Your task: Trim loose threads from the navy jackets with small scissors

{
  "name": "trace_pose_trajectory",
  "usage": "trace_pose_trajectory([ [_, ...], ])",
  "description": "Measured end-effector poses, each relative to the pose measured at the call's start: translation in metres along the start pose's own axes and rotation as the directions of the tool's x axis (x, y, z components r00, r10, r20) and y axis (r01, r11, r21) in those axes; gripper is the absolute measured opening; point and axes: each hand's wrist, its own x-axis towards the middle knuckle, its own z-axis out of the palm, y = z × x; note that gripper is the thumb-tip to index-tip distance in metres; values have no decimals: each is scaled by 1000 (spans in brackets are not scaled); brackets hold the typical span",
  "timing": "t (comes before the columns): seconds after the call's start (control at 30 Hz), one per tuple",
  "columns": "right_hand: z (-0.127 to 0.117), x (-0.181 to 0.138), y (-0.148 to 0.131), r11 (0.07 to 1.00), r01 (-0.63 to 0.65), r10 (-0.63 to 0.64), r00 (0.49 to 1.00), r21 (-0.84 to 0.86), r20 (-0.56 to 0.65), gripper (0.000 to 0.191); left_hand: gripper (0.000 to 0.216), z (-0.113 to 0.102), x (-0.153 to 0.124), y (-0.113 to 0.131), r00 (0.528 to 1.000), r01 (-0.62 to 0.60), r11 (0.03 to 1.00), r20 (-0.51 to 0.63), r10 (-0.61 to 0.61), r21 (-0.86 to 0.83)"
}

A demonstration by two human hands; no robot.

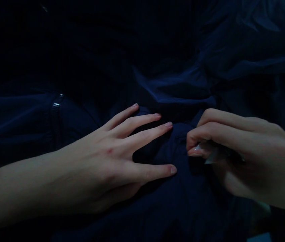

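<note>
My left hand (112, 154) lies flat with its fingers spread on dark blue cloth (154, 208), which looks like a garment. To the right of it, my right hand (248, 151) is closed in a pinch just above the same cloth. Between its thumb and curled fingers shows a small pale, glossy scrap (211, 156), thin like plastic or paper. Most of that piece is hidden in the palm, and its kind cannot be told. The two hands are apart.
Folds of the dark blue cloth rise behind the hands. A seam or zip with a small shiny bit (56, 104) runs at the left. Something pale (259, 237) shows at the bottom right edge. The light is very dim.
</note>
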Motion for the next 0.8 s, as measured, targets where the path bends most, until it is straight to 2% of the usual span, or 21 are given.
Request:
trace_pose_trajectory([
  [0.13,-9,-7,0,989,-36,31,999,144,39,28,63,-2,1,0,1000,7,1000,8,-7,5],
  [0.37,-15,-15,-5,976,-93,74,992,197,104,19,63,0,0,0,1000,13,1000,0,-13,2],
  [0.5,-13,-4,-7,983,-56,67,996,173,-59,11,64,4,-4,-1,1000,8,1000,-9,-8,12],
  [0.6,-13,2,-6,985,-42,63,991,170,-120,6,63,7,-5,-2,1000,5,1000,-11,-5,29],
  [0.7,-13,6,-4,992,-65,88,971,109,-221,12,63,7,-4,-3,1000,-4,999,-7,4,33],
  [0.8,-11,8,-3,990,-131,99,921,-60,-376,23,63,5,-3,-2,1000,10,1000,-14,-10,20],
])
